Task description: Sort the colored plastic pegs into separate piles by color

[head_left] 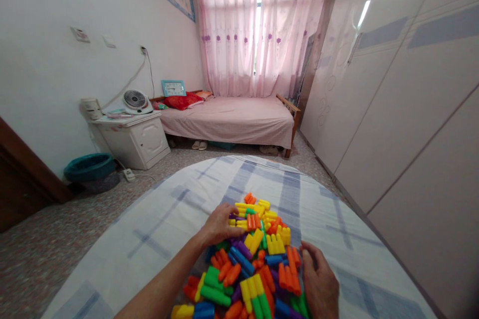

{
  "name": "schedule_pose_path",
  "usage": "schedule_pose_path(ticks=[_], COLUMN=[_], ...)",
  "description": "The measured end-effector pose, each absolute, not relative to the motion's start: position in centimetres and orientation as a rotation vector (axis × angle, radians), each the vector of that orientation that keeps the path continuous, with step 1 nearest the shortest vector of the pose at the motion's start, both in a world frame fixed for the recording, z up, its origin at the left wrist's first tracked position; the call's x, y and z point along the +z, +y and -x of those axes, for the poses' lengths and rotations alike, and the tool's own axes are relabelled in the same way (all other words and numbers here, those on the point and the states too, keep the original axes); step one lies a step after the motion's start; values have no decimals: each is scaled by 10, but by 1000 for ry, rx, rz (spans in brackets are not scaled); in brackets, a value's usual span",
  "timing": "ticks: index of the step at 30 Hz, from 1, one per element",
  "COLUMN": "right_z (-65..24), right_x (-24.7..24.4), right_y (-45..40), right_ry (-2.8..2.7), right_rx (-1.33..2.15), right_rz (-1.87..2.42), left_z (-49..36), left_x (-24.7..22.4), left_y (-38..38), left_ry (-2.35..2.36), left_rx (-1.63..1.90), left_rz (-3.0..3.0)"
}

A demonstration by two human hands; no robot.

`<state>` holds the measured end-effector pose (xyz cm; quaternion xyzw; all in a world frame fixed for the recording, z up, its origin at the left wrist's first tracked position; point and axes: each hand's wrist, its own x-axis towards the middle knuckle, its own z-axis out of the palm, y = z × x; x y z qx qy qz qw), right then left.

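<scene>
A heap of plastic building blocks in bright colours lies on the cloth-covered table. At the heap's left side is my left hand, thumb and fingers apart around yellow and purple blocks, touching the edge of the pile. My right hand rests at the right edge, loosely curved beside an orange block, with nothing visible in it. Between the hands lie a yellow block, a blue block and a green block. A yellow-and-green joined piece sits nearer me.
Beyond the table stands a bed with a pink sheet. A white cabinet carries a small fan. On the floor at left is a bin. Tall wardrobe doors line the right side.
</scene>
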<state>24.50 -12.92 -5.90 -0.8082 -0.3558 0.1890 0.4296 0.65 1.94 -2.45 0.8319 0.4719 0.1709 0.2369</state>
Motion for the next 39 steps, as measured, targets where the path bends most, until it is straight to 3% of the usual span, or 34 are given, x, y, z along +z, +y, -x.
schedule_pose_path(ticks=[6, 16, 20, 25, 35, 39], right_z=[-246, -245, -245, -247, -242, -242], right_x=[-62, -62, -63, -65, -58, -58], right_y=[-128, -127, -127, -127, -127, -128], right_ry=[-889, -896, -892, -894, -890, -892], right_rx=[516, 497, 513, 517, 482, 450], right_rz=[1996, 1986, 1986, 1992, 1957, 1933], left_z=[-8, 2, -12, -58, -107, -101], left_x=[-20, 46, 28, -6, 0, -8], left_y=[-2, -40, 11, 67, 28, 21], left_ry=[1258, 853, 1064, 1233, 946, 1008], left_rx=[520, 503, 724, 465, 93, 172], left_rz=[-2162, -2147, -2136, -2212, -2544, -2553])
